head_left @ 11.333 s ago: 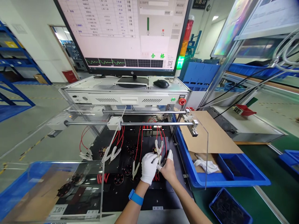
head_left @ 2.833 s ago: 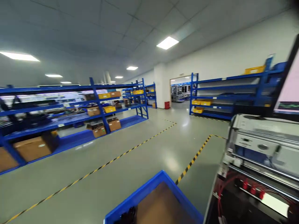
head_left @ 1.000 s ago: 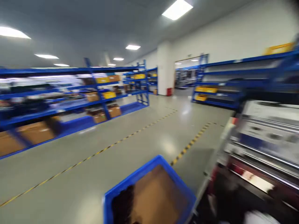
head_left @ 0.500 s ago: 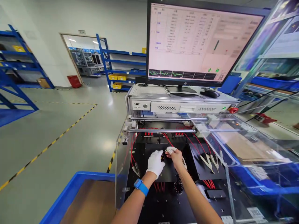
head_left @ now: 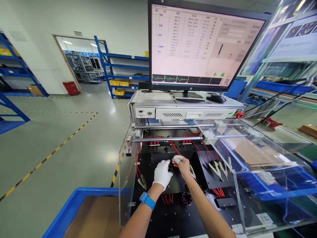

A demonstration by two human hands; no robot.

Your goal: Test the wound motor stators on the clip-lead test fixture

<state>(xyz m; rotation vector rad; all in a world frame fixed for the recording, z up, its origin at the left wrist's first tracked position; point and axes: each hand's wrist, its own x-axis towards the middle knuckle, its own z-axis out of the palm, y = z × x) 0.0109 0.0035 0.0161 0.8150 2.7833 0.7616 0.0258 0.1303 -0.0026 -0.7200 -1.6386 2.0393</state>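
Observation:
My left hand (head_left: pixel 162 174), in a white glove, is closed around a small round stator-like part (head_left: pixel 169 167) with dark and copper-coloured segments. Only the part's right side shows past the fingers. Just to its right, my right hand (head_left: pixel 182 166) has white coverings on some fingers. Its thumb and fingers are pinched together beside the part, on something too small to make out. Pale clips (head_left: pixel 192 172) lie partly behind the right hand. Below the right wrist, a second round wound part (head_left: pixel 187 198) rests on the black work surface (head_left: pixel 158 215).
Red-wired clips lie on the right plate (head_left: pixel 216 170), and another clip (head_left: pixel 142 181) lies at left. A metal rail (head_left: pixel 168 139) crosses behind the hands. A clear cover (head_left: pixel 247 155) stands at right, a monitor (head_left: pixel 198 49) behind. A blue bin (head_left: pixel 74 201) holds cardboard at lower left.
The whole scene has shifted slightly left in the view, and the monitor looks sharper. Both hands stay close together, the left still around the round part.

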